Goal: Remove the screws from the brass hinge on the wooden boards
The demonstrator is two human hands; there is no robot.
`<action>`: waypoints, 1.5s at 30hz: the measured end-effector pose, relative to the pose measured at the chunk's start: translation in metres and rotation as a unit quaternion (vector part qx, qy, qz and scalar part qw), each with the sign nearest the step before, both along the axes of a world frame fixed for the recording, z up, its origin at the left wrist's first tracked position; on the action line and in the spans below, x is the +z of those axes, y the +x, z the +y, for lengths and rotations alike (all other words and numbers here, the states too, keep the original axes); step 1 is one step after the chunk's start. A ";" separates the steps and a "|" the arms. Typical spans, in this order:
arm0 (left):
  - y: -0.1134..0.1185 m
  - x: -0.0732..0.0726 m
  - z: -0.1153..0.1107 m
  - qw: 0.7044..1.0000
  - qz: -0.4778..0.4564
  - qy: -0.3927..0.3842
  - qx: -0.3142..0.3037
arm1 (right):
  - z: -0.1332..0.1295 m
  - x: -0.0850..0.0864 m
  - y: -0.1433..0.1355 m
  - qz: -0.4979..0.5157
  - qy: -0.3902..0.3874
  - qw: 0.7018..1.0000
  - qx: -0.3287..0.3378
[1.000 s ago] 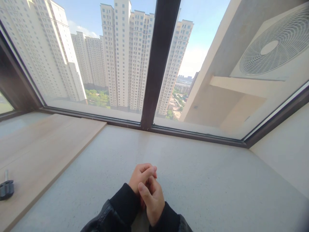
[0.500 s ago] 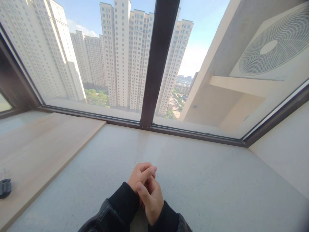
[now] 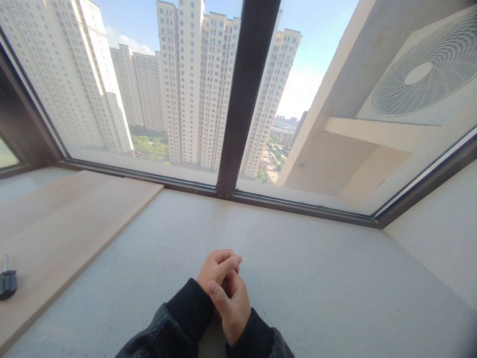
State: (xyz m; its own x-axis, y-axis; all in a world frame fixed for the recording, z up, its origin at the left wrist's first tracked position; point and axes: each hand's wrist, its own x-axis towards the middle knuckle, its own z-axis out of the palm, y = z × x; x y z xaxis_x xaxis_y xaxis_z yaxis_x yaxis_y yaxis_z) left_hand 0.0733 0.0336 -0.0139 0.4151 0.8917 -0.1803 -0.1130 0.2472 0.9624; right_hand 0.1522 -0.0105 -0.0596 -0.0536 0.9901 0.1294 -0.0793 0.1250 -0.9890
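My left hand (image 3: 217,270) and my right hand (image 3: 235,307) are clasped together over the pale speckled sill (image 3: 298,278), near the bottom centre. Curled fingers of both hands overlap, and the left thumb points to the right across the top. The right thumb lies against the left hand near its wrist. Whatever may be between the palms is hidden. Black cuffs and dark sleeves cover both wrists.
A light wooden board (image 3: 85,214) lies on the sill at the left, with a small black object (image 3: 8,284) on it. Dark window frames (image 3: 246,99) rise behind. Outside are tall buildings and a fan unit (image 3: 421,72). A white wall stands at the right.
The hands stay clasped, with the right hand shifted very slightly left and up in the picture. The view has tilted a little.
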 end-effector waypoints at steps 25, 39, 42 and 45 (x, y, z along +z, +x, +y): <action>0.000 -0.005 0.003 0.999 0.002 0.038 -0.025 | -0.001 0.010 -0.004 -0.019 0.011 1.000 -0.015; 0.001 -0.016 0.008 0.997 0.008 0.062 -0.044 | -0.002 0.000 0.002 -0.060 -0.005 0.998 -0.013; 0.001 -0.014 0.008 0.997 0.010 0.061 -0.047 | -0.002 0.000 0.001 -0.055 -0.009 0.998 -0.011; 0.001 -0.015 0.008 0.997 0.009 0.061 -0.048 | -0.002 0.000 0.001 -0.050 -0.010 0.999 -0.015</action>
State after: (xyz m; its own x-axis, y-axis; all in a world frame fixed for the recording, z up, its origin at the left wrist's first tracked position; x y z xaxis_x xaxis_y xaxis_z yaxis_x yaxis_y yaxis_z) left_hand 0.0746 0.0414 -0.0291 0.4980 0.8634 -0.0813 -0.0774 0.1376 0.9875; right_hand 0.1530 -0.0125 -0.0595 -0.0361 0.9937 0.1058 0.0227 0.1067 -0.9940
